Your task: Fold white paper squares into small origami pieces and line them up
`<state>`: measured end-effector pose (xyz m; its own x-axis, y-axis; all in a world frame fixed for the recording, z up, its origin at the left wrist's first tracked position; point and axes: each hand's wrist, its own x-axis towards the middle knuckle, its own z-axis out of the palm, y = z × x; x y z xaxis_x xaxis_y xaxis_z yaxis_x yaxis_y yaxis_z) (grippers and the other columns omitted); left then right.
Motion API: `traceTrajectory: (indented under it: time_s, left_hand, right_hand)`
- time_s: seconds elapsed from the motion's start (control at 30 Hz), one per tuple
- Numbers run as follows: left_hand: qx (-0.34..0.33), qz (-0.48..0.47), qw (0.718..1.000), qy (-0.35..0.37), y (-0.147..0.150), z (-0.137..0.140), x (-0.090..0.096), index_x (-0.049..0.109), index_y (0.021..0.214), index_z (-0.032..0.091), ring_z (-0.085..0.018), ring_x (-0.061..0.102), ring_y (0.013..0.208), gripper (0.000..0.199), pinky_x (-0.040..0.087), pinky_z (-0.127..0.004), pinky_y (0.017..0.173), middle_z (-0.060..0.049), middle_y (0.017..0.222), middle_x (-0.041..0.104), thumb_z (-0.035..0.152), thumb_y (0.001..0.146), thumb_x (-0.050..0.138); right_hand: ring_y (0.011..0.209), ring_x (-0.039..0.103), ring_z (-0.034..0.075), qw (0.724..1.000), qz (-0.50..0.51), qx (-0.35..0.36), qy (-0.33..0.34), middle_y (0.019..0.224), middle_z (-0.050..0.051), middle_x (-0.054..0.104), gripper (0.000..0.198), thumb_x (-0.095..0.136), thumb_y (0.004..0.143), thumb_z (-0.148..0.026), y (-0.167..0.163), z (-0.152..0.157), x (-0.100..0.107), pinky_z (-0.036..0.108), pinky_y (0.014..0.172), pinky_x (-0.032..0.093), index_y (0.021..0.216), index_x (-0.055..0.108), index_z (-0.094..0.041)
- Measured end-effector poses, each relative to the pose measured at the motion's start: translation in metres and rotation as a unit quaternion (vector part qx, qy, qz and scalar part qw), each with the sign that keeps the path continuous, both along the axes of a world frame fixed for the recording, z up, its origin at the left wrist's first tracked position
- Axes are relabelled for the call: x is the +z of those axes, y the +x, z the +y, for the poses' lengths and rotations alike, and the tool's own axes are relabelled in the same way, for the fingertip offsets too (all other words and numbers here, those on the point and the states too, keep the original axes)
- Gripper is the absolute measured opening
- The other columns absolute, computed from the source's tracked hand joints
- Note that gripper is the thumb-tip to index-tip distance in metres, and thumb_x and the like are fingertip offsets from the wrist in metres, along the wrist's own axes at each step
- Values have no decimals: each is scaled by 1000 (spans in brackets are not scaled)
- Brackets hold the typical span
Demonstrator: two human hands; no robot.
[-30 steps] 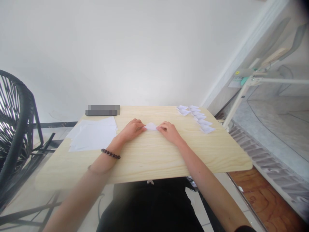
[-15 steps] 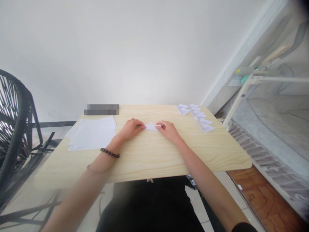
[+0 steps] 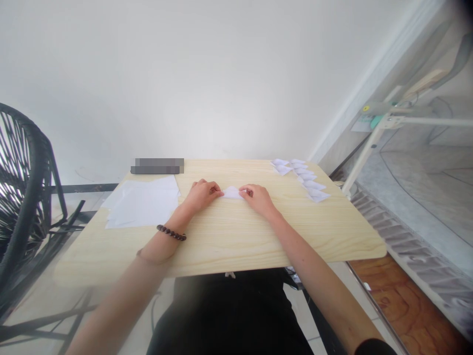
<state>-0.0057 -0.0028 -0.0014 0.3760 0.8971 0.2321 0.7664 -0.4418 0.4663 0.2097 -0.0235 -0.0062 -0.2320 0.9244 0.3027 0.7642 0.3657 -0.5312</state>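
A small folded white paper (image 3: 232, 193) is held between my hands over the middle of the wooden table (image 3: 236, 236). My left hand (image 3: 203, 194) pinches its left end between thumb and fingers. On the opposite end, my right hand (image 3: 256, 196) grips the paper in the same way. The paper's middle bulges up a little, and its ends are hidden under my fingertips. Loose white sheets (image 3: 148, 199) lie spread on the table left of my left hand. Several folded paper pieces (image 3: 310, 185) lie in overlapping rows to the right.
A blurred-out dark object (image 3: 157, 166) lies at the table's back left, close to the white wall (image 3: 229, 79). A black woven chair (image 3: 25, 187) stands left of the table. Beyond the right edge is a white metal frame (image 3: 369, 148).
Both hands keep their pinch on the folded paper and have hardly moved. The whole view has shifted slightly.
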Motion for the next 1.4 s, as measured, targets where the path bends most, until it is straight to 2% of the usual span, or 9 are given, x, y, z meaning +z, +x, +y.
traceTrajectory:
  time_s: [0.1, 0.2, 0.27, 0.4, 0.63, 0.87, 1.0, 1.2, 1.4]
  left_hand:
    - [6, 7, 1000, 4, 0, 1, -2, 62, 78, 22, -24, 46, 85, 24, 33, -39, 77, -4, 75, 60, 43, 72, 54]
    - [-5, 15, 999, 31, 0, -1, 0, 59, 91, 24, -24, 43, 89, 24, 33, -40, 78, -4, 86, 56, 39, 74, 54]
    - [-46, 27, 996, 64, 2, -4, 3, 57, 97, 26, -22, 42, 91, 22, 33, -39, 81, -5, 93, 52, 33, 77, 51]
    - [-137, 47, 983, 116, 6, -9, 9, 60, 97, 28, -21, 40, 95, 23, 31, -38, 85, -6, 100, 46, 20, 82, 45]
    - [-195, 66, 970, 130, 7, -7, 7, 62, 97, 33, -20, 39, 96, 30, 32, -38, 87, -5, 103, 43, 17, 84, 40]
    - [-195, 62, 969, 137, -1, -4, 7, 64, 94, 35, -19, 39, 96, 29, 32, -36, 86, -5, 100, 45, 21, 84, 42]
    - [-184, 44, 972, 138, -8, -1, 6, 68, 86, 33, -19, 40, 93, 22, 32, -36, 85, -5, 96, 47, 26, 82, 47]
    - [-143, 22, 983, 109, -23, 7, 3, 70, 72, 30, -19, 43, 90, 18, 34, -35, 84, -3, 88, 53, 25, 77, 53]
    - [-150, -12, 985, 86, -24, 2, 5, 69, 71, 25, -17, 48, 88, 23, 39, -32, 83, -3, 90, 57, 23, 79, 47]
  right_hand:
    - [67, 53, 13, 1000, -2, -7, 10, 72, 1, 59, 17, 50, 78, -27, -1, 0, -2, 25, 66, 39, 86, 63, -21]
    - [72, 54, 12, 1000, 7, -15, 8, 82, 3, 55, 18, 49, 78, -27, -1, 0, -4, 25, 71, 39, 89, 62, -20]
    - [75, 54, 12, 1000, 11, -22, 4, 87, 3, 53, 19, 50, 77, -27, -1, 0, -4, 26, 73, 40, 92, 60, -20]
    - [79, 54, 14, 1000, 7, -29, 5, 88, 3, 52, 21, 51, 77, -28, -1, 0, -5, 28, 74, 39, 95, 57, -20]
    - [81, 54, 14, 1000, -3, -22, 2, 87, 3, 54, 20, 51, 77, -28, -1, 1, -6, 28, 76, 39, 94, 57, -20]
    - [79, 54, 13, 1000, 0, -18, 1, 86, 3, 56, 18, 51, 77, -27, 0, 2, -7, 27, 76, 39, 92, 58, -20]
    - [78, 55, 13, 1000, 5, -16, 2, 86, 3, 57, 18, 51, 77, -27, 0, 2, -7, 27, 76, 39, 92, 57, -20]
    - [79, 56, 13, 1000, 12, -14, -1, 86, 3, 58, 18, 52, 76, -27, 1, 3, -7, 27, 76, 40, 91, 58, -19]
    - [78, 56, 13, 1000, 9, -14, 4, 86, 3, 58, 17, 52, 76, -27, 0, 4, -8, 27, 75, 40, 90, 58, -19]
